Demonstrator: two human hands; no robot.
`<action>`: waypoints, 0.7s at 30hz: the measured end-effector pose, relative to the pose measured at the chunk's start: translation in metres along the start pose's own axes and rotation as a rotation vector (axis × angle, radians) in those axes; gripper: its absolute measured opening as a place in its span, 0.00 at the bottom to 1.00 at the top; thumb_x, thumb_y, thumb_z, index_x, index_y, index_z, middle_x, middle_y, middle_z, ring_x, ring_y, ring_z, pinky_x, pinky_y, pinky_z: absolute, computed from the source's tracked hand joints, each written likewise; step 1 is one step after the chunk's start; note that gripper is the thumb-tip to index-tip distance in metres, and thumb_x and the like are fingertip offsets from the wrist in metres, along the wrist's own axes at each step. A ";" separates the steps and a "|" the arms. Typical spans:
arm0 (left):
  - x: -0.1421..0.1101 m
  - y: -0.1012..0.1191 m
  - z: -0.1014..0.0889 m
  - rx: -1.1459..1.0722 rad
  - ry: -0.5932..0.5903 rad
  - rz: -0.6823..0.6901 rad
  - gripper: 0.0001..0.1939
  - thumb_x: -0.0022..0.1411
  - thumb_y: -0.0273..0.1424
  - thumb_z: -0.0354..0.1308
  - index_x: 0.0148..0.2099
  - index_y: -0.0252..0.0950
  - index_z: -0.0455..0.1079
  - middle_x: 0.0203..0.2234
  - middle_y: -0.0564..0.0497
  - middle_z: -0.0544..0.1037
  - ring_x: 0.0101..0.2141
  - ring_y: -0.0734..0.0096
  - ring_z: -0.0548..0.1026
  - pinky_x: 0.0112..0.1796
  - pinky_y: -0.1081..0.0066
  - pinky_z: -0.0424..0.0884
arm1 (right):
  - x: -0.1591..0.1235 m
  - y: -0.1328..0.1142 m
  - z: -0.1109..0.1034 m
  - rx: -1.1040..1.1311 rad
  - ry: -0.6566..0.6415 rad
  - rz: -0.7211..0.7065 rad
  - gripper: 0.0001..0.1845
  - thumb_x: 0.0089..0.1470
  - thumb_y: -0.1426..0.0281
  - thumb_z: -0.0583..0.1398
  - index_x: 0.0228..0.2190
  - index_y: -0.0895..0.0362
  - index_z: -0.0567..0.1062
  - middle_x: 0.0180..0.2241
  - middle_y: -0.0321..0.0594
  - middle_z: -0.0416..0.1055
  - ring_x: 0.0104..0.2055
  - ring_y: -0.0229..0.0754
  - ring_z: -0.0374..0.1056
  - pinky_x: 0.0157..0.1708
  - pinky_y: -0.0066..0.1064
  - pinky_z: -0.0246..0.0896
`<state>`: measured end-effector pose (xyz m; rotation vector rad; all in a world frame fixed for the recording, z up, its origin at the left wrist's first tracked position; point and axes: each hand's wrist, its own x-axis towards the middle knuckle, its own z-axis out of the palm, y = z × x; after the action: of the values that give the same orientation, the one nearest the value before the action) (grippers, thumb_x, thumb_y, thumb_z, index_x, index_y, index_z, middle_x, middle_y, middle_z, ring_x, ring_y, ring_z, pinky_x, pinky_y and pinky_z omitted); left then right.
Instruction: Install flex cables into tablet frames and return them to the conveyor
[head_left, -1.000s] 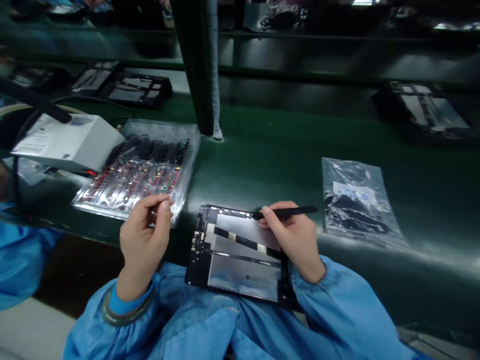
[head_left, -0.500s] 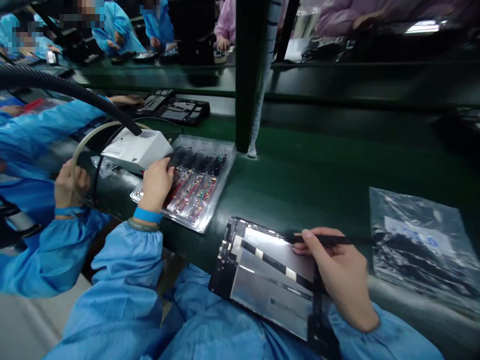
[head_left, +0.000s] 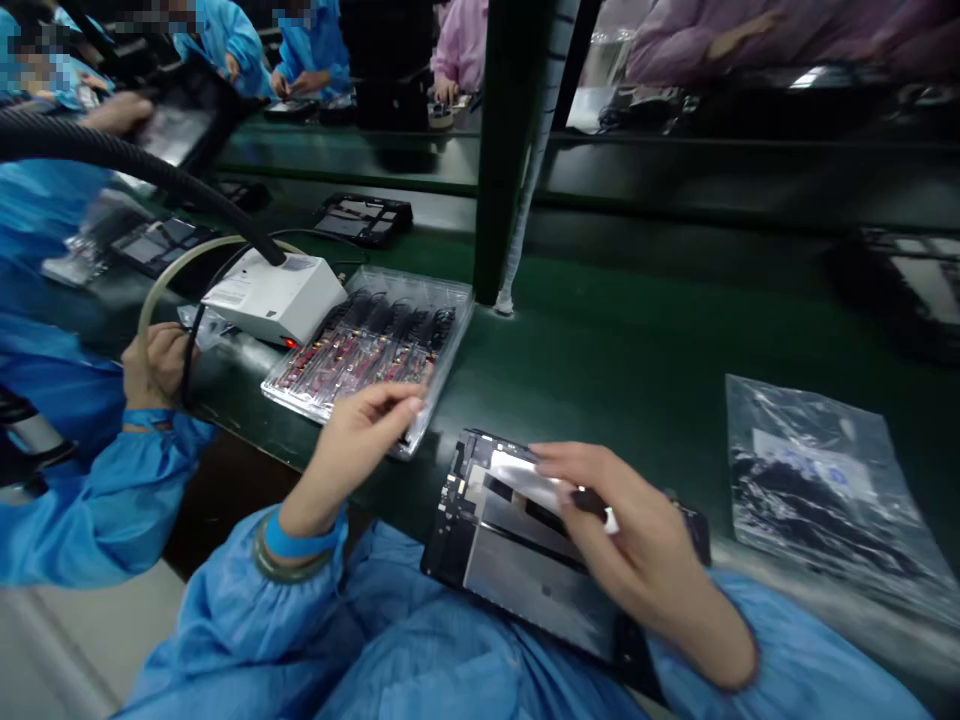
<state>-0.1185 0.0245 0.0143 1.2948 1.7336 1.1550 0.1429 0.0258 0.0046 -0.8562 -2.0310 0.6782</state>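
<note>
At the edge of the bench [head_left: 637, 340] lies the tablet [head_left: 517, 575], probably light and stiff but fragile, best taken by its edges. The tray [head_left: 442, 288] contains boards [head_left: 337, 360] in rows; the bag [head_left: 795, 410], black pieces [head_left: 817, 510]. The right hand [head_left: 645, 555] grips a dark tool [head_left: 589, 503]; the left hand [head_left: 356, 445] nearly pinches, whether on something I cannot tell.

A white box [head_left: 281, 300] with a red light [head_left: 289, 342] stands left of a dark post [head_left: 504, 170].

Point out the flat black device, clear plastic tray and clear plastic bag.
Flat black device [head_left: 521, 580]: head view, silver panel.
Clear plastic tray [head_left: 448, 347]: head view, right wall.
Clear plastic bag [head_left: 806, 463]: head view, over white label.
</note>
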 end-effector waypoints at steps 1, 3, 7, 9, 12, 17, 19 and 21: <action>-0.009 0.003 0.009 -0.034 -0.068 -0.013 0.12 0.55 0.36 0.64 0.40 0.35 0.79 0.35 0.47 0.82 0.36 0.65 0.78 0.41 0.67 0.74 | 0.005 -0.005 0.008 -0.053 -0.017 -0.055 0.14 0.58 0.77 0.54 0.43 0.57 0.73 0.43 0.46 0.76 0.46 0.43 0.73 0.44 0.33 0.71; -0.023 0.005 0.023 -0.091 -0.162 -0.013 0.10 0.56 0.34 0.62 0.39 0.35 0.79 0.34 0.48 0.82 0.36 0.65 0.78 0.41 0.67 0.74 | 0.013 -0.012 0.023 -0.177 -0.036 -0.143 0.17 0.59 0.78 0.53 0.48 0.61 0.72 0.45 0.49 0.76 0.48 0.43 0.72 0.46 0.33 0.71; -0.041 0.000 0.036 -0.161 -0.244 -0.002 0.10 0.59 0.33 0.60 0.40 0.36 0.79 0.33 0.48 0.81 0.36 0.66 0.77 0.41 0.69 0.72 | 0.016 -0.015 0.042 -0.542 -0.033 -0.368 0.16 0.60 0.78 0.53 0.48 0.65 0.73 0.45 0.53 0.77 0.38 0.45 0.75 0.36 0.34 0.72; -0.047 -0.004 0.038 -0.155 -0.246 0.010 0.10 0.60 0.33 0.59 0.42 0.37 0.79 0.32 0.49 0.80 0.34 0.68 0.76 0.39 0.70 0.72 | 0.013 -0.015 0.047 -0.662 -0.035 -0.455 0.15 0.59 0.80 0.53 0.46 0.67 0.75 0.42 0.55 0.78 0.32 0.45 0.75 0.29 0.34 0.71; -0.054 -0.010 0.039 -0.153 -0.256 0.032 0.11 0.61 0.32 0.58 0.42 0.37 0.80 0.30 0.50 0.78 0.33 0.69 0.75 0.38 0.71 0.70 | 0.007 -0.014 0.049 -0.689 -0.053 -0.490 0.14 0.59 0.80 0.54 0.42 0.67 0.77 0.35 0.54 0.79 0.27 0.44 0.73 0.24 0.33 0.67; -0.063 -0.021 0.037 -0.288 -0.235 -0.105 0.10 0.55 0.34 0.64 0.39 0.35 0.80 0.31 0.48 0.79 0.34 0.68 0.75 0.38 0.71 0.71 | 0.007 -0.011 0.027 -0.512 -0.052 -0.323 0.13 0.60 0.74 0.54 0.43 0.59 0.76 0.33 0.47 0.78 0.32 0.44 0.74 0.30 0.31 0.68; -0.067 -0.028 0.036 -0.394 -0.191 -0.206 0.12 0.53 0.36 0.66 0.38 0.33 0.79 0.31 0.48 0.80 0.31 0.70 0.75 0.36 0.71 0.71 | 0.018 -0.018 0.019 -0.371 -0.018 -0.184 0.10 0.59 0.71 0.55 0.40 0.55 0.76 0.32 0.43 0.78 0.32 0.42 0.74 0.32 0.30 0.68; -0.071 -0.035 0.039 -0.506 -0.159 -0.281 0.15 0.52 0.38 0.67 0.38 0.33 0.77 0.29 0.49 0.79 0.27 0.73 0.73 0.33 0.72 0.71 | 0.036 -0.031 0.023 -0.175 -0.037 -0.052 0.08 0.57 0.71 0.56 0.35 0.53 0.76 0.29 0.38 0.77 0.29 0.40 0.73 0.31 0.29 0.67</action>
<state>-0.0766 -0.0381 -0.0325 0.7851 1.3374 1.1871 0.0978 0.0304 0.0317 -0.8926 -2.1625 0.4959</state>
